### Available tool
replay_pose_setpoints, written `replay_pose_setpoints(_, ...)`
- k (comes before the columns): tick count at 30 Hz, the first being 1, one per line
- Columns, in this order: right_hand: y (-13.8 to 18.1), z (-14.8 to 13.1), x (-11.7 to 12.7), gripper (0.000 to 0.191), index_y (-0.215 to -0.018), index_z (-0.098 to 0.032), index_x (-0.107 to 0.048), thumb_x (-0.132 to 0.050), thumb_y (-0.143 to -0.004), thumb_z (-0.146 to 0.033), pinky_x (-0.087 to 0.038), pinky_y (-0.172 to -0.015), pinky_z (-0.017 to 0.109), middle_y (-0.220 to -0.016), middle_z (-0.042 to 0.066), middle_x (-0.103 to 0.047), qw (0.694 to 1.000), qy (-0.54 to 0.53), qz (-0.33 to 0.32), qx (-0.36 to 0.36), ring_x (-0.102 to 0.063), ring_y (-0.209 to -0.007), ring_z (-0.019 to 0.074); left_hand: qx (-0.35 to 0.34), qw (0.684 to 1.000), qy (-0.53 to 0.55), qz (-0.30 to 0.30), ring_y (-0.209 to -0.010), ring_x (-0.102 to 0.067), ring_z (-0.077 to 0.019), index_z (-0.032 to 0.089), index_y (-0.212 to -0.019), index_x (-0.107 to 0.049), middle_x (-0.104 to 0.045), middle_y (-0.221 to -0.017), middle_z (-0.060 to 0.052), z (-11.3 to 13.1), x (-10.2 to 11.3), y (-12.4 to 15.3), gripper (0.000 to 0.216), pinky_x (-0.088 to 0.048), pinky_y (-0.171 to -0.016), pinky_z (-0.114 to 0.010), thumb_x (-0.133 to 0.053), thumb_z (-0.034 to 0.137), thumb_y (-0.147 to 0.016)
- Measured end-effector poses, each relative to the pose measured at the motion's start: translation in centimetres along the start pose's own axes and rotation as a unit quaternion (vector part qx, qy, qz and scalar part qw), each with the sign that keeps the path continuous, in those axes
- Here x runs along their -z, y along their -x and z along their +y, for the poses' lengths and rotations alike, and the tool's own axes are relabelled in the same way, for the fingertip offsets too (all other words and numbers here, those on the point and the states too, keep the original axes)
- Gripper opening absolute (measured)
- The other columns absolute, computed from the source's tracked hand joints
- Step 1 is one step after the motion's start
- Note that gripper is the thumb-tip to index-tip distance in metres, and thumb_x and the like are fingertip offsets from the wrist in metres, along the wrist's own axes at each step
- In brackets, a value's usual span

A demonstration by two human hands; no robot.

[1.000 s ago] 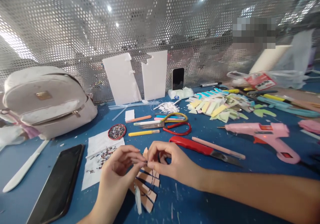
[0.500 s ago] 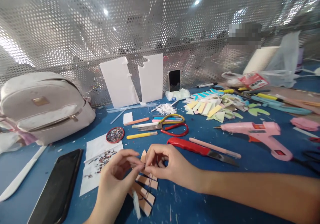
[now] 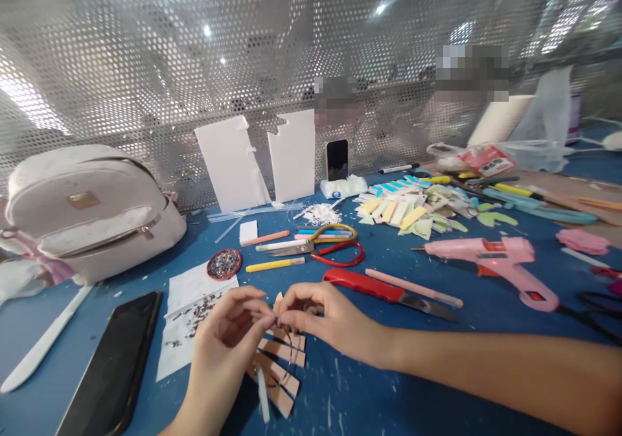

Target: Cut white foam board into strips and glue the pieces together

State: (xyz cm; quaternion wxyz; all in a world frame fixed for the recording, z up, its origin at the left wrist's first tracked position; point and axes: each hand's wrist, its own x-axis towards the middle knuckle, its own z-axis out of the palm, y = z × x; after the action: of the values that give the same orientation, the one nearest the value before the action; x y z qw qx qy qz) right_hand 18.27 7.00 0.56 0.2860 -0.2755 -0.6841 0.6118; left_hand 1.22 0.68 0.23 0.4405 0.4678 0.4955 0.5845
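Observation:
My left hand (image 3: 232, 335) and my right hand (image 3: 324, 316) meet fingertip to fingertip at the lower middle. Both are closed in a pinch on a thin dark cord (image 3: 292, 348), which curves down from the fingertips. Under it lie peach-coloured flat strips (image 3: 278, 366), fanned out and partly hidden by my left hand. A narrow whitish stick (image 3: 263, 394) rests across their lower end. Any tiny piece between the fingertips is too small to make out. Left of my hands, small dark glittery bits (image 3: 199, 313) are scattered on a white paper sheet (image 3: 177, 352).
A red round dish (image 3: 224, 264) of glittery bits, scissors (image 3: 335, 247), a red-handled knife (image 3: 369, 286) and markers (image 3: 276, 265) lie ahead. A pink glue gun (image 3: 490, 261) is at right. A phone (image 3: 111, 365) and white backpack (image 3: 92, 209) are at left; paper scraps (image 3: 413, 206) lie behind.
The hands have shifted slightly left in the view, still pinching together. The cord's curve over the peach strips shows more openly now. The camera view has turned a little.

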Motion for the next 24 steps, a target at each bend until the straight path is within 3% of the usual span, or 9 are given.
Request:
replay_pose_setpoints(9,-0.06,-0.15,0.24,0.017,-0.084,-0.016,-0.071,-0.071,-0.084,-0.033,-0.041,-0.064,0.023,-0.078,0.001,-0.067,1.000,0.010,-0.012,0.009,-0.057,-0.072,0.0136,-0.033,0.998,-0.058,0.006,-0.070,-0.069,-0.0136,0.021,-0.095,-0.061,-0.071,-0.074,0.001,0.26,-0.01,0.19,0.018,-0.056,-0.070,-0.021,-0.071,0.023,-0.080)
replay_pose_setpoints(24,0.01,-0.32,0.26,0.024,-0.081,-0.014,-0.063,-0.074,-0.079,-0.035,-0.034,-0.058,0.022,-0.076,-0.001,-0.058,0.999,0.022,-0.036,0.009,-0.046,-0.065,0.0101,-0.115,0.987,-0.113,-0.019,-0.078,-0.068,-0.0120,0.023,-0.096,-0.064,-0.071,-0.079,0.002,-0.56,0.44,0.74,0.016,-0.054,-0.076,-0.019,-0.066,0.014,-0.082)
